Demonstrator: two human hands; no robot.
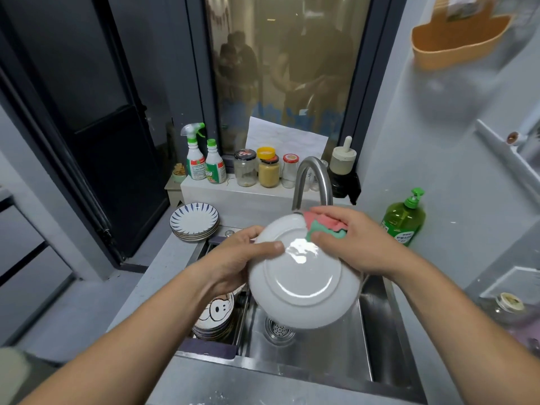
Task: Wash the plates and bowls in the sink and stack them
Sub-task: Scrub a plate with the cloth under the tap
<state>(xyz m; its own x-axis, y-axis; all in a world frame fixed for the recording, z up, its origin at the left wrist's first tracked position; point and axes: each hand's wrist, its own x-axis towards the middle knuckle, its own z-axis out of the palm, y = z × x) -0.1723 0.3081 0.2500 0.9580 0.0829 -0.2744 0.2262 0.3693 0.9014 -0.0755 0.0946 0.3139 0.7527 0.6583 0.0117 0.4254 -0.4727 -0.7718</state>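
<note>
Surroundings: faucet [312,179] just behind the white plate [304,276]; striped plates [194,225] stacked on the counter [163,264], left; bowls [216,314] stacked inside the sink [321,343], left; soap bottle [404,220], right. Grip: my left hand [236,261] clasps the white plate over the sink; my right hand [356,238] pinches a sponge [324,226] against its rim.

The light is soft and even, and it comes from above. A bright white spot of glare sits on the plate [304,287]. The steel sink [377,317] shines a little. The door [96,112] on the left is dark. The window [286,68] is cloudy, with fuzzy shapes. The orange basket [458,33] up in the corner is blurry. The sponge [324,226] looks a bit smeared. Straight lines bend near the edges.
</note>
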